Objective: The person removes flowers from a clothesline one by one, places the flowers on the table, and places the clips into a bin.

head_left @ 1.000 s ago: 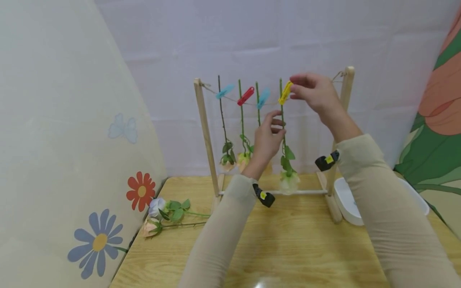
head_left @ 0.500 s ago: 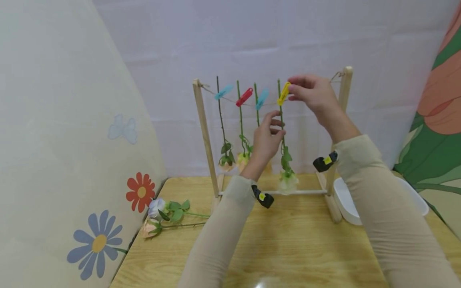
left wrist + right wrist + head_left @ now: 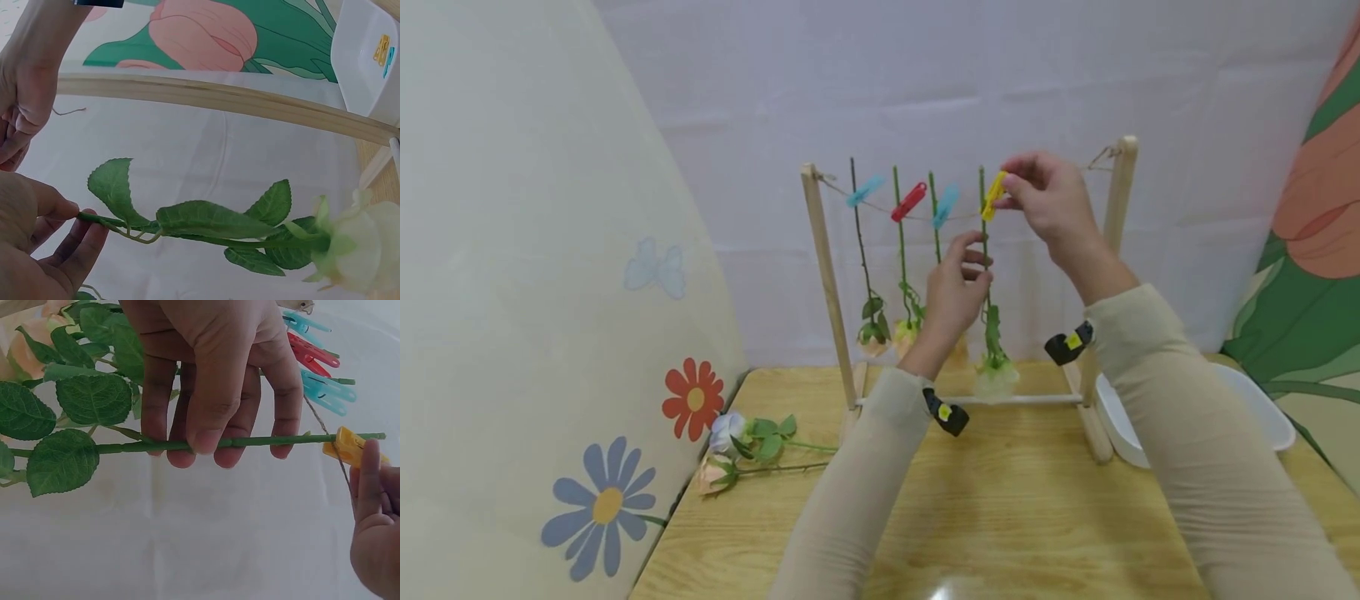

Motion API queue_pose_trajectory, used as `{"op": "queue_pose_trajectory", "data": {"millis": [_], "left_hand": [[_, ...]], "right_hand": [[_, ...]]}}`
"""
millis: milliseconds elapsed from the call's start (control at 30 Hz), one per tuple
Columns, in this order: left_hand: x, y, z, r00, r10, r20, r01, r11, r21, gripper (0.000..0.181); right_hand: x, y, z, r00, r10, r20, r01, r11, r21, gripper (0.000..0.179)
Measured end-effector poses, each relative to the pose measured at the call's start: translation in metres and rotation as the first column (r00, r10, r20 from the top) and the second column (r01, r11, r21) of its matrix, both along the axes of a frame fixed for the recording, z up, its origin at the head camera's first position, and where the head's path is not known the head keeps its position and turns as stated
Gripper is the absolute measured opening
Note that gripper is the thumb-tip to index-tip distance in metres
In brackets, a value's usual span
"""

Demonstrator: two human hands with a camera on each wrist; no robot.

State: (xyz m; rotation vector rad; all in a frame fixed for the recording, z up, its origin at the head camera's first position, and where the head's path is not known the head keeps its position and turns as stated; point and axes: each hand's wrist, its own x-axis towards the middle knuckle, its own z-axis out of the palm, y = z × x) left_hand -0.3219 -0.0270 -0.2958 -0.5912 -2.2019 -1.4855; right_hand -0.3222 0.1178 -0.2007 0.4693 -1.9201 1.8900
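Observation:
My left hand (image 3: 957, 287) pinches the green stem of a pale white rose (image 3: 997, 379) that hangs head down; the thumb and fingertips on that stem show in the right wrist view. A yellow clothespin (image 3: 994, 197) sits at the upper stem, where the twine (image 3: 320, 419) crosses it. My right hand (image 3: 1054, 200) grips the clothespin's handle end between thumb and fingers. Left of it, a blue clothespin (image 3: 946, 207), a red clothespin (image 3: 909, 202) and another blue clothespin (image 3: 866, 191) hold more upside-down roses on the twine.
A wooden frame (image 3: 827, 283) carries the twine between two posts. Two loose roses, one lilac (image 3: 727, 433) and one peach (image 3: 715, 475), lie at the table's left. A white tray (image 3: 1262, 408) stands at the right, with clothespins (image 3: 381, 50) in it.
My right hand has lowered and turned slightly, still holding the yellow clothespin. The white rose's bloom has swung a little to the left. My left hand has barely moved.

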Motion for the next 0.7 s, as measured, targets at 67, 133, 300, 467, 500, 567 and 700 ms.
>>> {"op": "queue_pose_trajectory", "data": {"millis": [67,133,300,467,500,567,700], "left_hand": [[0.001,0.000,-0.001,1.000,-0.002,-0.003,0.002,1.000,-0.003,0.048],[0.002,0.001,-0.001,1.000,0.000,-0.006,0.000,1.000,-0.006,0.049],[0.004,0.000,-0.002,1.000,-0.005,-0.016,0.005,1.000,-0.008,0.048],[0.005,-0.001,-0.004,1.000,-0.009,-0.028,0.008,1.000,-0.014,0.046],[0.006,-0.001,-0.004,1.000,-0.008,-0.027,0.008,1.000,-0.014,0.046],[0.006,-0.002,-0.004,1.000,-0.009,-0.021,0.009,1.000,-0.015,0.046],[0.007,-0.005,-0.005,1.000,-0.014,-0.023,0.014,1.000,-0.018,0.047]], "right_hand": [[0.000,0.000,0.000,1.000,-0.009,-0.006,0.009,0.998,-0.055,0.008],[0.001,0.001,0.000,0.999,-0.022,-0.030,0.019,0.995,-0.098,0.008],[0.002,0.004,0.003,0.995,-0.021,-0.099,0.000,0.979,-0.205,0.009],[0.004,0.008,0.003,0.990,0.035,-0.133,-0.066,0.970,-0.235,0.012],[0.005,0.009,0.003,0.989,0.046,-0.142,-0.077,0.972,-0.223,0.013],[0.005,0.012,0.002,0.985,0.066,-0.159,-0.097,0.976,-0.194,0.016],[0.004,0.019,-0.003,0.983,0.078,-0.168,-0.102,0.984,-0.143,0.025]]}}
